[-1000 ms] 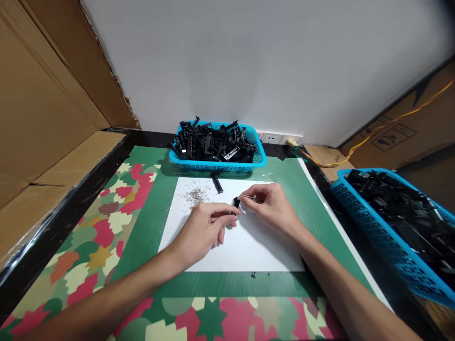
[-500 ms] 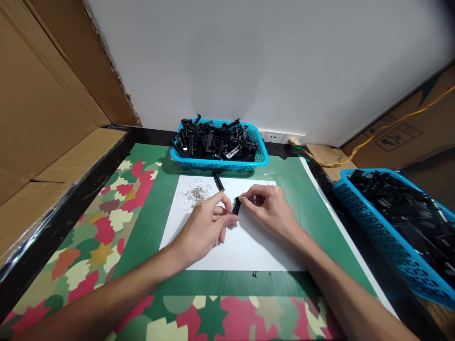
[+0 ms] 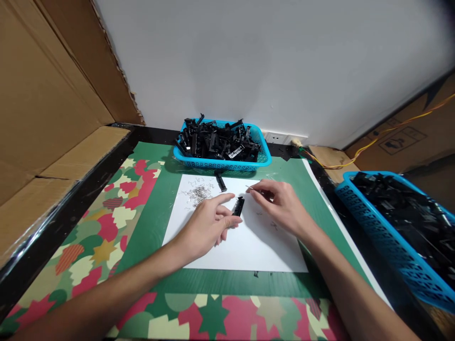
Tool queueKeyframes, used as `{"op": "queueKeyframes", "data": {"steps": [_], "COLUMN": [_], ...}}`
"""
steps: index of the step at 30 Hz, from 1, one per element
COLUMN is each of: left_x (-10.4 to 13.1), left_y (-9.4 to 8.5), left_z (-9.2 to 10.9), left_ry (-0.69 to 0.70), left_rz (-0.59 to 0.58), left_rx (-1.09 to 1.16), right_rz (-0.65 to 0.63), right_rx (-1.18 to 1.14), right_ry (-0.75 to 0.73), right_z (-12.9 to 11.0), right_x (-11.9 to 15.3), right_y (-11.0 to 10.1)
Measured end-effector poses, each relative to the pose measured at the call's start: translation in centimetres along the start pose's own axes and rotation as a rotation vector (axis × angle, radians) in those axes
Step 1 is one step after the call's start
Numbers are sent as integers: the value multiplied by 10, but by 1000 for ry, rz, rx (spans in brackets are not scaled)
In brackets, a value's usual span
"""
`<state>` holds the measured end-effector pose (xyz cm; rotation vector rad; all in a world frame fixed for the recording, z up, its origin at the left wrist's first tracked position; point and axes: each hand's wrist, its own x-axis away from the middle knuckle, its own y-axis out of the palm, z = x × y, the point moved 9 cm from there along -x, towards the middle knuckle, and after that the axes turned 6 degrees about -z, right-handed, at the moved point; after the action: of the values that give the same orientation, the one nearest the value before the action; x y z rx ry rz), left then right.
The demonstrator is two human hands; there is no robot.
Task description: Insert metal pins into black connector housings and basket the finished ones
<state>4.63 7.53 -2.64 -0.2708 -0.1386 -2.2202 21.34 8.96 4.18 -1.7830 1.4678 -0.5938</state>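
My left hand [image 3: 209,220] pinches the lower end of a small black plastic part [image 3: 239,206] between thumb and fingers, its index finger stretched out above. The part is held tilted over a white sheet [image 3: 245,251]. To its right, my right hand [image 3: 275,201] is closed on a thin metal pointed tool [image 3: 248,186]; most of the tool is hidden by the fingers, and its tip is apart from the part. Another black plastic part [image 3: 221,182] lies at the sheet's back edge. Left of it is a pile of tiny bent metal wire pieces [image 3: 199,193].
A blue basket [image 3: 222,165] heaped with black plastic parts stands behind the sheet. Another blue basket [image 3: 377,232] of black parts is at the right. Small dark bits [image 3: 256,273] lie on the green mat [image 3: 220,283]. Cardboard [image 3: 46,94] borders the left; yellow cable [image 3: 377,139] runs right.
My right hand has drawn the tool's tip back to the right, away from the black part. My left index finger has straightened and lifted off the part. The view has shifted slightly.
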Motion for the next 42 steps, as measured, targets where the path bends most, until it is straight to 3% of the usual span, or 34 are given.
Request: {"op": "queueKeyframes", "data": {"steps": [4,8,15,37,42], "left_x": [1,2,1,0,1], "left_y": [1,2,2,3,2], "left_z": [1,1,-3,1,1], "left_ry": [-21,-32,-27,-14,-15], "left_rz": [-12,-15,-22,-39,-39], "left_rx": [-12,-18,-16,-58,-75], "right_rz": [94,201,155,267,275], "right_rx": [-19,-174,-385,-260,-313], "right_ry": [-110,-71,23,-118,-65], "right_z": [-8,-2,8,2,8], "right_x": [3,7,3,8,9], "right_y": [-11,-13,9,15,16]}}
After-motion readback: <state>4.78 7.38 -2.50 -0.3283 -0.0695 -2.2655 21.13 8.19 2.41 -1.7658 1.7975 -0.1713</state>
